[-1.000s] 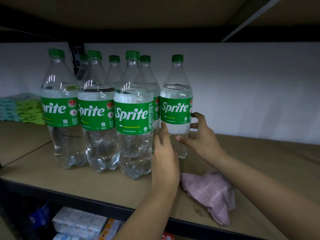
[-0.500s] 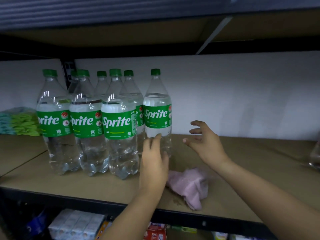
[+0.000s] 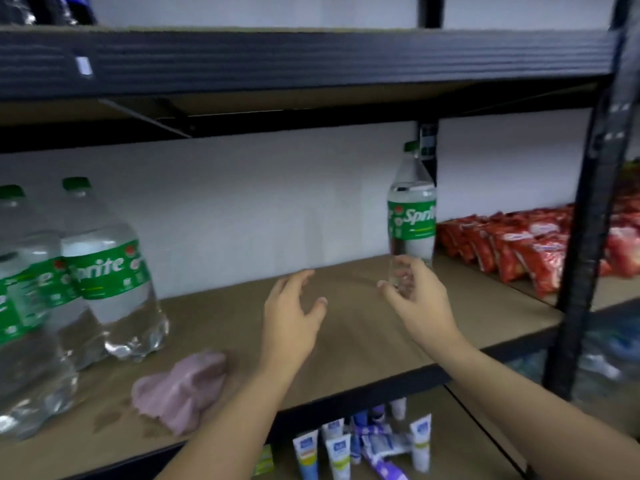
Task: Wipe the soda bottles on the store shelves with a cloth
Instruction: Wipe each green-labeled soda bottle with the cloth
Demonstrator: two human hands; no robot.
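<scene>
A person's two bare forearms reach out over a brown store shelf (image 3: 353,341), seen from a head camera looking slightly down. The right hand (image 3: 420,299) is at the base of a lone upright Sprite bottle (image 3: 412,216), which stands well apart from the others, near the back of the shelf beside a black upright post (image 3: 585,237). Its fingers curve toward the clear lower part of the bottle, but the view is blurred and it is not possible to tell whether they grip it or only come close. The left hand (image 3: 292,317) hovers over bare shelf with fingers spread and relaxed, holding nothing.

A crumpled pink cloth (image 3: 183,386) lies on the shelf near the front edge, to the left of the left hand and not touched by either hand. A few damp-looking spots mark the board beside it. Further left stands a tight group of Sprite bottles (image 3: 104,271), upright and close together.

As a judgement: with the cloth lying loose, no wiping is happening at this moment. The grouped bottles look dealt with or waiting; which cannot be told. The lone bottle appears to be the next one in hand, and it seemingly has yet to be wiped.

Red snack packets (image 3: 519,247) fill the shelf to the right, and tubes (image 3: 337,455) lie on the shelf below
</scene>
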